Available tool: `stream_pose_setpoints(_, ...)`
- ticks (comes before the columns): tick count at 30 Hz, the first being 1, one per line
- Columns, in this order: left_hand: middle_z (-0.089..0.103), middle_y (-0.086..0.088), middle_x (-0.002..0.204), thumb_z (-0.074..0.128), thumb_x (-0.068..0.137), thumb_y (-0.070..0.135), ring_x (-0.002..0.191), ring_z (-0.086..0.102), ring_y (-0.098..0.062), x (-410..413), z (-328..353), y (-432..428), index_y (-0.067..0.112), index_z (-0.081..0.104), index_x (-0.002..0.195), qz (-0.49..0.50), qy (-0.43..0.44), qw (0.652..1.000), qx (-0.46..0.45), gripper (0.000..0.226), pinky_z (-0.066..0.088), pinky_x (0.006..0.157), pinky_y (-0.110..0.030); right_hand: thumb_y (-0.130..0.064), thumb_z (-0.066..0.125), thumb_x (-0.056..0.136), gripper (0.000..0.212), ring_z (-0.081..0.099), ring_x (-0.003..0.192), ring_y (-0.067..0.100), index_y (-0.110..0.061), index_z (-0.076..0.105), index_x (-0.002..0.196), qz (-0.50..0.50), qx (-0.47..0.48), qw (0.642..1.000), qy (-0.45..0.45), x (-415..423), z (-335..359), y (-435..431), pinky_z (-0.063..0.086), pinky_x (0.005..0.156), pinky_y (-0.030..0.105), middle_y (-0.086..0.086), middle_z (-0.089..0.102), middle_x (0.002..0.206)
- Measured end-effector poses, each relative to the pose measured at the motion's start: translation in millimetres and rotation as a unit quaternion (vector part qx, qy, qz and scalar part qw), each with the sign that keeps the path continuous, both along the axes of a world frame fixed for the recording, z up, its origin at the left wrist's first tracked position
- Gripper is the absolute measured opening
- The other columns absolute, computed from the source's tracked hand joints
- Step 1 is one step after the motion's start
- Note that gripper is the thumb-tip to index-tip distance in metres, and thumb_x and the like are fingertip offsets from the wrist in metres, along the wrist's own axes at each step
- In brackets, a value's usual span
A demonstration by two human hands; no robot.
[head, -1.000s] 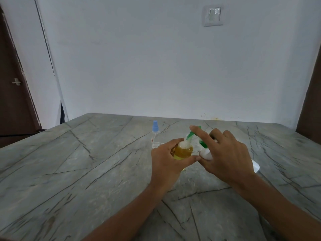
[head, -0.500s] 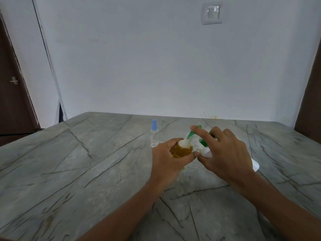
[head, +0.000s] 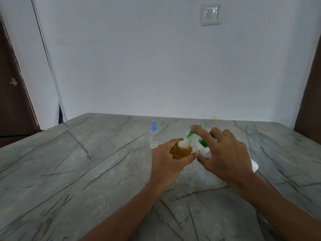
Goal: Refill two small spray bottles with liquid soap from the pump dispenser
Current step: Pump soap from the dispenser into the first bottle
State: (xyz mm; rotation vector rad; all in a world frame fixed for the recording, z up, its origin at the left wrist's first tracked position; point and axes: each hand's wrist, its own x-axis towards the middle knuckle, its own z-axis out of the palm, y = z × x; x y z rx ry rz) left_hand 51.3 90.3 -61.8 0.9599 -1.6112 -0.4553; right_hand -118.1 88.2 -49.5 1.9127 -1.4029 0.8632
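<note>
The left hand (head: 166, 159) is curled around a small rounded spray bottle (head: 182, 151) of clear plastic, filled with amber-yellow liquid; thumb and fingers pinch its sides, and its pale open neck shows just above the fingertips. Immediately to the right of that hand, the right hand (head: 224, 153) wraps the white plastic pump dispenser (head: 205, 153), whose smooth body is tilted and mostly hidden under the palm, with a white edge of it peeking out beyond the wrist. The right index finger lies stretched along the top of the green pump head (head: 191, 133), and the translucent green spout angles down to the mouth of the held bottle, touching or nearly touching it; which cannot be told. The remaining fingers of that hand are bent around the dispenser's green collar. Beyond the left hand, farther from the person, a second spray bottle (head: 153, 134) stands upright on the worktop (head: 86, 171): slim, transparent, seemingly empty, topped with a light blue cylindrical cap. A thin white tube (head: 157, 143) lies at its base, curving toward the left hand. The worktop is a flat slab of grey-green stone with a matte surface, crossed by dark branching veins that resemble cracks. Both bare forearms reach in from the near edge.
</note>
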Motion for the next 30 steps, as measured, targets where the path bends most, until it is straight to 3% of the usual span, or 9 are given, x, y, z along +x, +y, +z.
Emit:
stream_pose_setpoints(13, 0.068, 0.02, 0.09, 0.077, 0.067, 0.046, 0.082, 0.065, 0.003, -0.2, 1.9, 2.6, 0.03, 0.064, 0.103, 0.009, 0.002, 1.0, -0.006, 0.042, 0.049, 0.068, -0.007, -0.046, 0.089, 0.056, 0.097, 0.061, 0.071, 0.024, -0.036, 0.038, 0.138, 0.007, -0.019, 1.0, 0.01, 1.3, 0.4, -0.2, 0.052, 0.052, 0.033, 0.004, 0.066, 0.091)
stream_pose_setpoints(23, 0.071, 0.013, 0.094, 0.08, 0.068, 0.041, 0.084, 0.067, -0.003, -0.5, -1.1, 1.2, 0.021, 0.067, 0.109, -0.017, -0.007, 1.0, -0.014, 0.047, 0.056, 0.072, -0.019, -0.052, 0.087, 0.057, 0.085, 0.059, 0.074, 0.024, -0.034, 0.043, 0.128, 0.022, -0.01, 1.0, -0.007, -1.3, 1.1, 0.7, 0.052, 0.052, 0.033, 0.004, 0.065, 0.094)
stream_pose_setpoints(30, 0.069, 0.018, 0.09, 0.078, 0.068, 0.045, 0.082, 0.065, 0.002, -0.8, 2.0, 3.2, 0.027, 0.066, 0.105, 0.006, 0.003, 1.0, -0.016, 0.042, 0.051, 0.068, -0.009, -0.051, 0.085, 0.06, 0.095, 0.062, 0.075, 0.025, -0.037, 0.036, 0.14, 0.012, -0.007, 1.0, 0.001, 0.7, 2.1, 1.9, 0.052, 0.053, 0.034, 0.003, 0.067, 0.095)
